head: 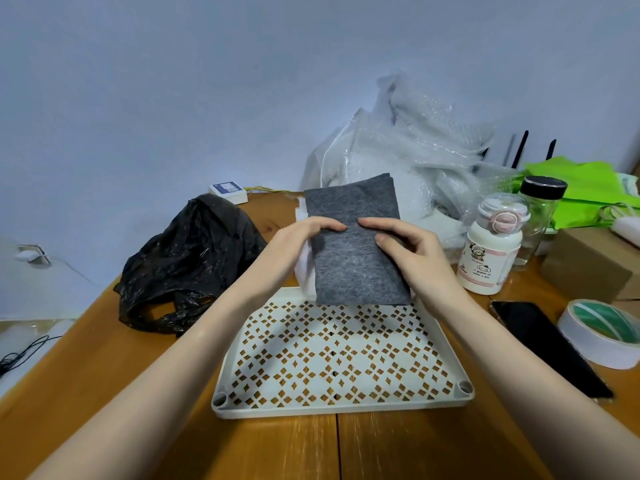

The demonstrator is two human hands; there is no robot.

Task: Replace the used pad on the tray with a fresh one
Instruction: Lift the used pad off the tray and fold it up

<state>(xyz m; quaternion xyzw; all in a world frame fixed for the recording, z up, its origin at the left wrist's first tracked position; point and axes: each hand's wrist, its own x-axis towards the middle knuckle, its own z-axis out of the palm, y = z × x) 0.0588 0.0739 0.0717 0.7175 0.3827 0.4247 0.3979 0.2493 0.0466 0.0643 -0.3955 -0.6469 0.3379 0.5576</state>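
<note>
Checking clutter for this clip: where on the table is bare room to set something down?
Bare wood lies in front of the tray and left of it, below the black bag. The tray's perforated floor is bare too. The right side is crowded: bottle, phone, tape roll.

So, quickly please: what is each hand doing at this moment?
Left hand: closed on the folded grey pad, above the tray.
Right hand: closed on the same pad.

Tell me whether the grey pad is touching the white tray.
Cannot tell. In the head view both hands hold the grey pad, whose lower edge overlaps the far rim of the white tray; neither contact nor a gap shows.
</note>
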